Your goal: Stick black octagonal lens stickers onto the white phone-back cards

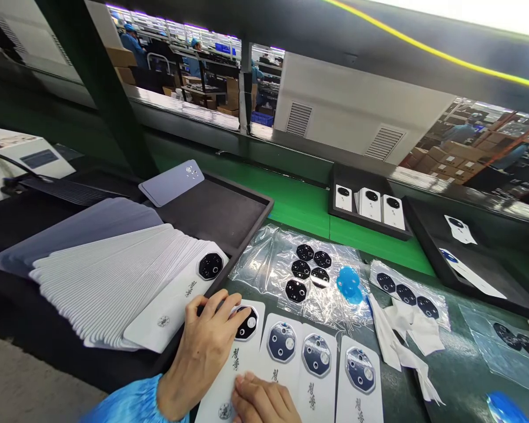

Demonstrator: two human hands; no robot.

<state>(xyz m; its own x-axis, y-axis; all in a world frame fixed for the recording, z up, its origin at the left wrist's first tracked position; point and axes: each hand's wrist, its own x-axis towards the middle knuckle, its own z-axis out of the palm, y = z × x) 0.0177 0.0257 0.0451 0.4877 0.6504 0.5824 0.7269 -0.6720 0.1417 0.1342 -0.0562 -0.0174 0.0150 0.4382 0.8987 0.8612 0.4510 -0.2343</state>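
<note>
My left hand [205,346] reaches over a white phone-back panel [220,382], its bent fingertips touching the black octagonal camera piece [247,323] at the panel's top. Lower down, my right hand [264,399] rests with its fingers together on the same panel; the frame's bottom edge cuts it off. Beside this panel, to the right, lie more white panels with dark octagonal pieces, such as the rightmost one [364,405]. A fanned stack of white panels [110,282] lies to the left, grey-blue panels [88,229] behind it.
Behind my hands, clear film [264,252] holds several black octagonal pieces [300,269] and blue discs [349,285]. White wipes [390,335] lie to the right. Black trays with panels stand at the back right [365,226] and far right [467,264]. Another tray [229,217] stands back left.
</note>
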